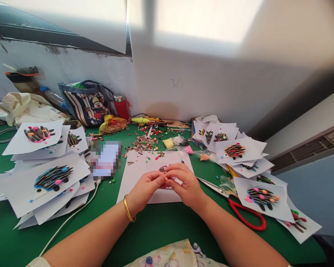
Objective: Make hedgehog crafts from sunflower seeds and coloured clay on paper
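My left hand point(151, 187) and my right hand point(187, 183) meet over a white sheet of paper point(128, 191), fingertips pinched together. Between them shows a tiny orange piece of modelling clay point(166, 177), mostly covered by the fingers. Just behind the fingertips, part of a dark striped seed shape point(163, 168) with pink shows on the sheet; my hands hide the rest. Loose sunflower seeds point(140, 144) and small coloured bits lie at the sheet's far edge. Bags of yellow clay point(168, 143), pink clay point(188, 149) and orange clay point(204, 157) sit beyond my right hand.
Red-handled scissors point(247, 215) lie right of the sheet. Seed-picture cards are stacked at left point(80, 167) and right point(256, 148). A phone point(107, 159) with a white cable point(72, 218) rests on the green table point(144, 226). A striped bag point(85, 104) and red bottle point(121, 107) stand by the wall.
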`<state>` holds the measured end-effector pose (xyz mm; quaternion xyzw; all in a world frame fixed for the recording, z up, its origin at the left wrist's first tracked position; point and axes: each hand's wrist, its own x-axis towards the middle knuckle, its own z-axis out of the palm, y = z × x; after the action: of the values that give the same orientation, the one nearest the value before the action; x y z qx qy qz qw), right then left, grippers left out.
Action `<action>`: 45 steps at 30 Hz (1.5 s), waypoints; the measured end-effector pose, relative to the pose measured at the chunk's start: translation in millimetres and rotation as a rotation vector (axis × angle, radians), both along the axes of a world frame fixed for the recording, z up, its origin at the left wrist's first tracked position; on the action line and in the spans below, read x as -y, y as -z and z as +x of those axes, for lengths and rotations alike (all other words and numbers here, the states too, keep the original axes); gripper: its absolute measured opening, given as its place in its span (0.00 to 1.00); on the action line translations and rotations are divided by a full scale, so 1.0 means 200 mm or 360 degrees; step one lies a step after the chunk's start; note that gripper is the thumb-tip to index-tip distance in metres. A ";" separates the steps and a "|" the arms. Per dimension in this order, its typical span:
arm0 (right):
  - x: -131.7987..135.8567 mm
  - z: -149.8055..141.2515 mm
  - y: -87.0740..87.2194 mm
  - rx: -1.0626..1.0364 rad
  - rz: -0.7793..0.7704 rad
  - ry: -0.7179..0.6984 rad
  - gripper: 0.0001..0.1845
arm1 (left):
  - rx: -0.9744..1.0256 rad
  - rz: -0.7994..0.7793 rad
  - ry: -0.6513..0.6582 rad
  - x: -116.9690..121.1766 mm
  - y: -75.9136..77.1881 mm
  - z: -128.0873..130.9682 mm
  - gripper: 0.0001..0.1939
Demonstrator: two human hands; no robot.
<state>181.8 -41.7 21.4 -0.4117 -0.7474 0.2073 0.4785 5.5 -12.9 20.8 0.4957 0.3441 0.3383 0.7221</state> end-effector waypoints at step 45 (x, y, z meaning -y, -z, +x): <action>0.01 0.00 -0.01 -0.0056 -0.0020 -0.0005 0.07 | 0.0078 -0.0063 0.0018 0.01 -0.01 0.01 0.17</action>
<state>181.0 -43.2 23.7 -0.4100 -0.7381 0.2199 0.4886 7.2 -14.0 22.8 0.4749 0.3302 0.3393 0.7418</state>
